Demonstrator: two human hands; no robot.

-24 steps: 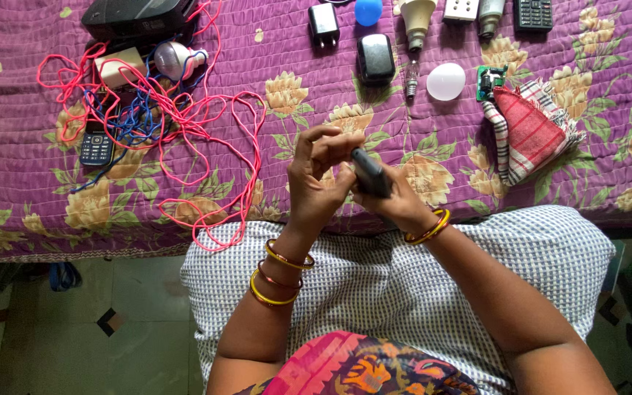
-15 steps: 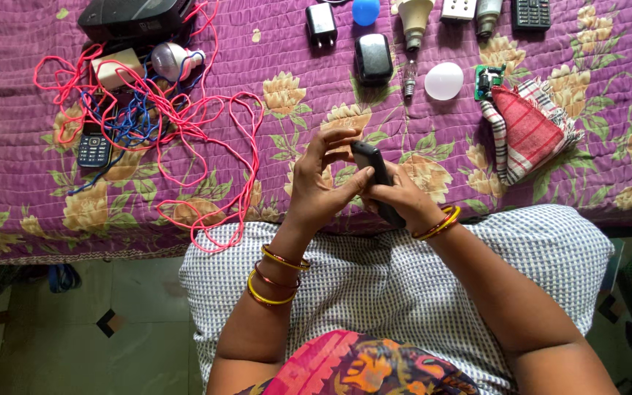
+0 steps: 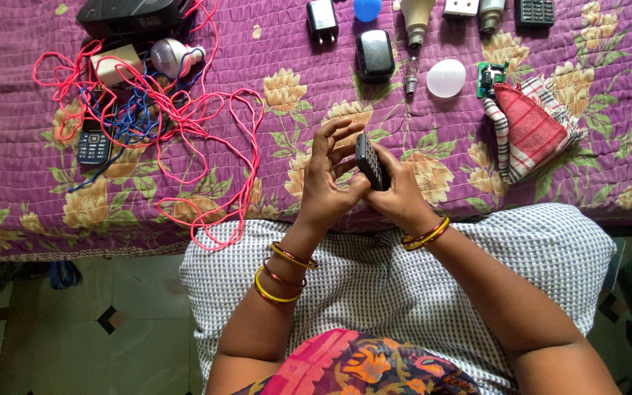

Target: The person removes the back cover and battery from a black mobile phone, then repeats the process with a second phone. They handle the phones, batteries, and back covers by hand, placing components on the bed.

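Hands point(image 3: 363, 183) gripping small black keypad device point(image 3: 371, 162) w/ both

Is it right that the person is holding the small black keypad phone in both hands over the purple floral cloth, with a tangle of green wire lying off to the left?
Not quite. The wire is red and pink with some blue mixed in, not green, as the head view shows. The rest holds: the left hand and right hand both hold the small black keypad phone over the purple floral cloth.
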